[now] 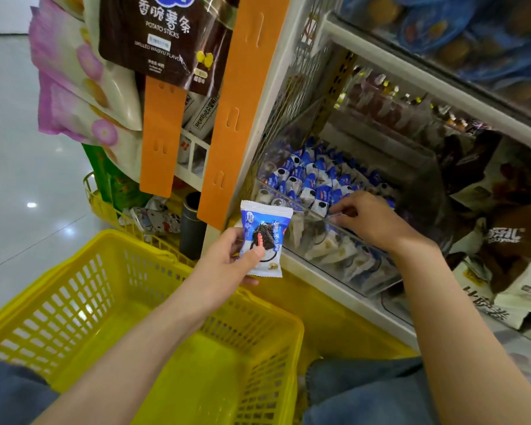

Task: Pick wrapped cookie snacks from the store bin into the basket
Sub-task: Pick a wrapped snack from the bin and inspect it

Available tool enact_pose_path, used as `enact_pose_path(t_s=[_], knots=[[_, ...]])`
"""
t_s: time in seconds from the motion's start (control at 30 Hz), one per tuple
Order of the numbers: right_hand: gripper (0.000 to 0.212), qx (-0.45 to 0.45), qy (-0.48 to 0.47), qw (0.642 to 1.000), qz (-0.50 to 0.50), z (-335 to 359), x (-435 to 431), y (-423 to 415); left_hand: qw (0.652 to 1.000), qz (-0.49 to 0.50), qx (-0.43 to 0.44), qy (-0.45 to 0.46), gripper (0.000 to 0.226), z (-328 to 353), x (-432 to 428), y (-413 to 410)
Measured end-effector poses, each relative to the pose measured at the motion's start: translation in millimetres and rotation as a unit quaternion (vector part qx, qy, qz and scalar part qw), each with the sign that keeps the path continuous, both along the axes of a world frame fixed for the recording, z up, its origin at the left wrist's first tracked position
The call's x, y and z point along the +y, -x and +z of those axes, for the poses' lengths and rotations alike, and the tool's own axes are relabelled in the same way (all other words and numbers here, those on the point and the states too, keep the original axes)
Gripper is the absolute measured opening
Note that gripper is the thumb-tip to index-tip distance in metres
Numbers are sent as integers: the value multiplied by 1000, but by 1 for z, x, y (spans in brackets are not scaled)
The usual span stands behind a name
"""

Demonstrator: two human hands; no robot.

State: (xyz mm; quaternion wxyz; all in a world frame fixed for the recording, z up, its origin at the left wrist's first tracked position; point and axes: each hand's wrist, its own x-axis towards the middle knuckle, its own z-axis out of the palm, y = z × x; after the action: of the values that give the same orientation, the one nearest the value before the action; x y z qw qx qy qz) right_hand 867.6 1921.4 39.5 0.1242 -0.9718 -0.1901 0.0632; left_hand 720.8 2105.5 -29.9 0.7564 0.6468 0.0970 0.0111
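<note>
Closest in, beneath the left forearm: a yellow basket [74,296] of slotted plastic, with knees in blue jeans [365,391] at its near corners. Just above its far rim, the left hand [224,262], closed around one cookie packet [265,237]: thumb across the front, fingers behind, packet upright, blue and white with a dark cookie printed on it, held in the air outside the bin. To the right of that hand and a little farther off, the right hand [371,220], palm down, reaching over the clear front wall of the bin [328,256], fingers curled down onto the heap of packets [304,179]; gripping one or only touching, impossible to tell. Left of the left hand, a second yellow basket [101,204] with small goods in it. Farther up, above the left hand, two orange strips [239,111] and a brown bag of potato sticks [163,35]. Beyond the right hand, shelves with other snack bags [509,240].
</note>
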Motion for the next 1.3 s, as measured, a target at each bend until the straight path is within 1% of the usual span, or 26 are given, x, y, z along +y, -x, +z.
enact_pose_path(t_s=[0.07,0.2,0.23,0.3,0.37,0.4,0.47,0.53,0.57,0.6,0.67,0.73,0.8,0.87,0.93,1.0,1.07,1.1,1.17,1.2,1.3], knots=[[22,4,14,1000,-1,1,0,-1,1000,0,4,0,33,0,-1,-1],[11,-1,-15,999,-37,-1,2,1,1000,1,15,13,34,2,-2,-3],[11,-15,-17,999,-44,-2,2,2,1000,4,18,18,33,2,-2,-3],[12,-87,-31,994,-57,1,1,6,999,11,23,33,31,2,-1,-3],[12,-187,-81,976,-79,8,0,13,998,21,30,47,28,3,1,-4],[11,-227,-125,962,-88,12,-1,18,997,29,34,57,26,3,2,-4],[9,-263,-244,930,-76,20,-1,31,995,41,46,81,25,3,3,-4],[9,-245,-342,907,-30,24,3,47,991,42,64,112,27,4,5,-5],[10,-219,-364,905,-9,23,7,55,987,36,67,139,29,4,5,-5],[14,-185,-372,909,12,19,12,63,983,23,65,173,34,4,6,-4],[18,-116,-357,925,60,6,26,80,974,-17,51,222,47,5,8,-2],[12,-67,-324,937,110,-10,38,93,971,-63,30,229,52,6,7,0],[8,-30,-317,938,139,-20,45,99,973,-80,23,214,51,7,6,2],[5,-22,-333,933,136,-21,45,96,980,-72,26,186,50,7,5,3],[8,-39,-353,931,84,-17,42,90,984,-82,20,154,49,7,6,4],[14,-22,-372,928,32,-10,39,83,985,-112,11,133,49,10,6,4],[15,29,-355,934,34,-5,36,79,983,-147,-2,114,51,13,5,5],[13,73,-348,934,47,-3,35,80,981,-160,-9,108,50,14,4,5],[15,154,-350,922,63,0,34,83,980,-173,-17,95,51,15,4,5],[15,166,-354,918,62,2,33,84,980,-175,-21,88,52,15,4,5],[9,118,-381,916,44,12,29,81,985,-156,-40,64,51,16,4,4]])
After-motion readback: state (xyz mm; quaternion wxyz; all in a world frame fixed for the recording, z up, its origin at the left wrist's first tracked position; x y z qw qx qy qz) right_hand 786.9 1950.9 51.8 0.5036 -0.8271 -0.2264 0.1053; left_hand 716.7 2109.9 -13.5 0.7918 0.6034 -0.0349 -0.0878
